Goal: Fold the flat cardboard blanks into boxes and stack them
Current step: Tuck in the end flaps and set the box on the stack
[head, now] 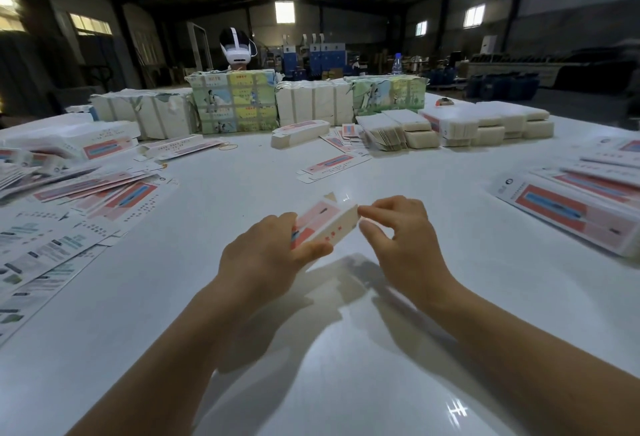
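Head view, centre of the frame: the left hand (263,255) grips the near end of a half-formed box (325,224), thumb along its side. Its long axis runs from lower left to upper right, so the open far end lies by the right hand (398,231), whose fingertips pinch that end's flap. Thin printed card, pink and white, crisp creases. At far right, flat blanks (571,210) lie on the glossy white surface (346,349).
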`<state>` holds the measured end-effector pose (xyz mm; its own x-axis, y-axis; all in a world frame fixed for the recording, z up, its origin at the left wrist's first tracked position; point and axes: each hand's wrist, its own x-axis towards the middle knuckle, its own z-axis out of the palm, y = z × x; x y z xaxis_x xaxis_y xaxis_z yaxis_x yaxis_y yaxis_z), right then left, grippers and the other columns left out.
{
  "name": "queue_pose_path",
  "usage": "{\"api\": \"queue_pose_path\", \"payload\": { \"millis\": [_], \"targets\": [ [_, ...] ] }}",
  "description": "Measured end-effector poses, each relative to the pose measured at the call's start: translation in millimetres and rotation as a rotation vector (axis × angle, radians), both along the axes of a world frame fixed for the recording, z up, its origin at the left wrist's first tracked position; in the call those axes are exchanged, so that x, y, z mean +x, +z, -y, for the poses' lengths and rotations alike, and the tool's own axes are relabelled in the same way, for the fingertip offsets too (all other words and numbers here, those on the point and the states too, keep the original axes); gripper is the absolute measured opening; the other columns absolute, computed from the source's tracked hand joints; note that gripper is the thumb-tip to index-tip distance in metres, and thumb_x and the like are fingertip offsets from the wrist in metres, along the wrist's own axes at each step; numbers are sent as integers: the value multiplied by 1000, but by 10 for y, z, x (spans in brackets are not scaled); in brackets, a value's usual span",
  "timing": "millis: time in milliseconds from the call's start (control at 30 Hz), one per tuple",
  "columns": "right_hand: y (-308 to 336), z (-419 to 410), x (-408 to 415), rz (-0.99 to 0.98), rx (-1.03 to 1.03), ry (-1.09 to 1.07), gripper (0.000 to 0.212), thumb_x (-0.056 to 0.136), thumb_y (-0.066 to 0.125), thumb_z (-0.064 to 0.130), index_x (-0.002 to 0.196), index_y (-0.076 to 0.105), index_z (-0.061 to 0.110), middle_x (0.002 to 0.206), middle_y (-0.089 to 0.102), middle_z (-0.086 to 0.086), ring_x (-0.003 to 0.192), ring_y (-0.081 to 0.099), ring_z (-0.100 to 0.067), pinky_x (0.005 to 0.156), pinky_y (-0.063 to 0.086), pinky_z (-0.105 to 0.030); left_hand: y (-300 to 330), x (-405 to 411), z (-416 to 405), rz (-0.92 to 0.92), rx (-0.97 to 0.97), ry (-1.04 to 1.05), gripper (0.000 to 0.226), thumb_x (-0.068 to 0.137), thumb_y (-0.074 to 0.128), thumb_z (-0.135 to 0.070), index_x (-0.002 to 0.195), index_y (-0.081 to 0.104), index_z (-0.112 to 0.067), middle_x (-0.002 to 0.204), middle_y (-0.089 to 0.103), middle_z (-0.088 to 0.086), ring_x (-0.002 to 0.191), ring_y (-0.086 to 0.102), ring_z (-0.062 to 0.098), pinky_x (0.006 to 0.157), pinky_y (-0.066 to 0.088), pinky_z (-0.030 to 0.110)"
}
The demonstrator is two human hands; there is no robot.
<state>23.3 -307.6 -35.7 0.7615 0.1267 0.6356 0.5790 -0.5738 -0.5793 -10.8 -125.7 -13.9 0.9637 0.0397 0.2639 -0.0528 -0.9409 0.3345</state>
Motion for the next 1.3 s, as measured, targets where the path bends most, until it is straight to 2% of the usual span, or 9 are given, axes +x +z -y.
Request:
{"api": "queue_pose_path", "payload": {
  "millis": [267,367,533,667,833,967,1067,1167,1300],
  "targets": [
    [22,-13,-56,-98,57,75,21,92,53,4,97,72,12,119,55,5,117,32,-6,92,22,-4,-57,-7,51,10,-13,-102,67,71,39,-77,116,51,-29,101,56,-8,80,55,13,63,52,29],
    [91,24,-52,-227,57,207,27,83,42,19,89,68,12,131,41,18,129,19,3,103,17,-14,-58,-18,11,-10,-43,-185,71,69,41,-76,122,51,-30,109,57,-8,85,57,13,70,57,33],
    [103,25,-106,-243,217,218,25,83,52,10,102,53,25,107,62,6,117,50,-15,92,42,-15,-81,1,10,-16,20,-194,80,64,34,-79,126,48,-31,107,55,-9,84,56,11,72,56,31],
    [49,-63,-164,-262,193,167,55,93,45,4,141,35,27,96,53,27,116,50,-15,107,37,-44,-105,5,71,21,88,-134,83,61,23,-82,122,46,-30,99,50,-11,78,53,11,66,53,26],
    [-3,-109,-180,-322,152,159,57,98,36,8,150,21,26,142,47,-1,130,40,-22,110,34,-43,-157,8,158,89,207,-67,83,62,13,-81,119,44,-30,103,52,-9,80,53,13,63,48,26],
    [11,-108,-174,-368,182,192,54,100,37,11,149,24,30,145,43,1,133,38,-16,113,32,-39,-153,-11,142,93,229,-60,83,65,16,-79,127,40,-28,112,53,-7,85,54,13,65,49,25],
    [97,-58,-132,-392,357,223,55,98,44,12,147,28,31,146,40,6,130,40,-9,106,34,-25,-119,-28,133,112,192,-45,70,76,27,-77,125,40,-29,111,51,-8,89,55,16,70,53,33],
    [159,11,-24,-572,669,161,51,94,49,14,143,37,22,145,42,-1,128,42,-15,103,36,-36,-100,-51,124,154,149,-35,60,81,36,-72,124,42,-30,108,51,-9,88,54,16,69,50,33],
    [176,42,33,-1009,1195,439,31,85,59,16,114,55,7,98,65,-16,86,66,-27,73,57,-40,-122,-72,152,179,140,-54,62,82,41,-69,131,39,-30,113,51,-8,93,54,16,72,53,33]
  ]
}}
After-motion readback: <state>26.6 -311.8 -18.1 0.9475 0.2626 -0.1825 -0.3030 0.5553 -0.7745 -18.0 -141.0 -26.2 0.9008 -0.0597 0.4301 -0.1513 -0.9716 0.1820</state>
